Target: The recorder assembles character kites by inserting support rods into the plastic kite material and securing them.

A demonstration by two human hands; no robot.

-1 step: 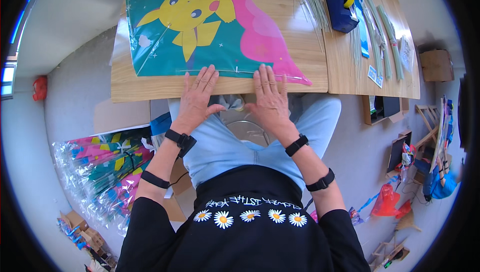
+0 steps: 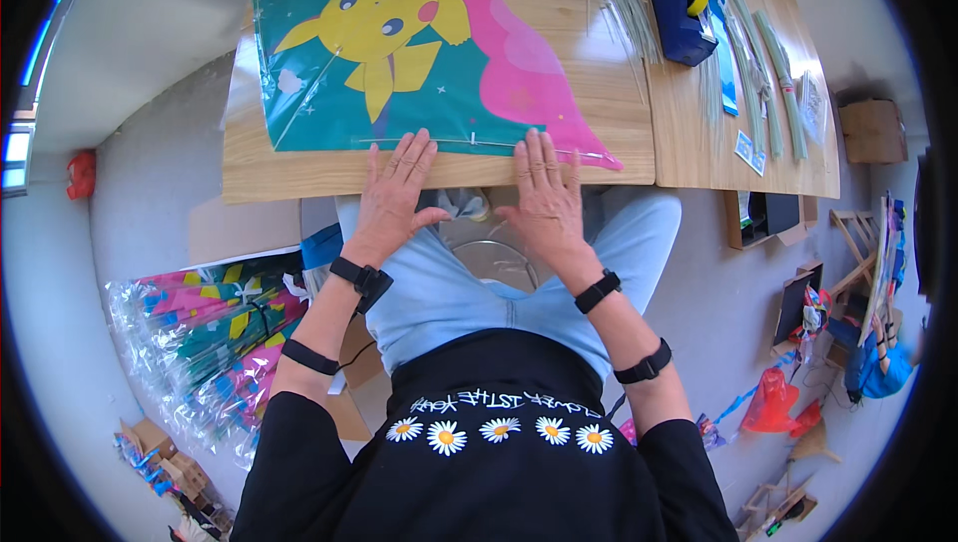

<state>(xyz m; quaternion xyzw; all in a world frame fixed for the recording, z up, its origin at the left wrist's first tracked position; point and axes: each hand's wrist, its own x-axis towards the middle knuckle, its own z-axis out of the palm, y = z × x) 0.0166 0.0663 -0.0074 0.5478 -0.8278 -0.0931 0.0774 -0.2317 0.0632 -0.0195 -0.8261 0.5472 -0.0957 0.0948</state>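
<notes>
A thin plastic kite (image 2: 449,93), printed green and pink with a yellow cartoon figure, lies flat on the wooden table (image 2: 609,63). Along its near edge runs a thin pale rod (image 2: 459,141) with a small white clip at its middle. My left hand (image 2: 397,188) rests palm down, fingertips on that edge left of the clip. To the right of the clip, my right hand (image 2: 546,198) presses its outstretched fingers on the same edge. Both hands are open and hold nothing. The fingers cover parts of the rod.
A blue tape dispenser (image 2: 679,18) with a yellow roll stands at the back right. Bundles of thin sticks (image 2: 780,83) lie beyond it, and loose sticks (image 2: 619,3) nearer the kite. Wrapped kites (image 2: 210,327) are piled below on the left. A cardboard box (image 2: 871,130) sits far right.
My right hand has slid slightly to the right along the kite's near edge. The left hand and the kite stay where they were.
</notes>
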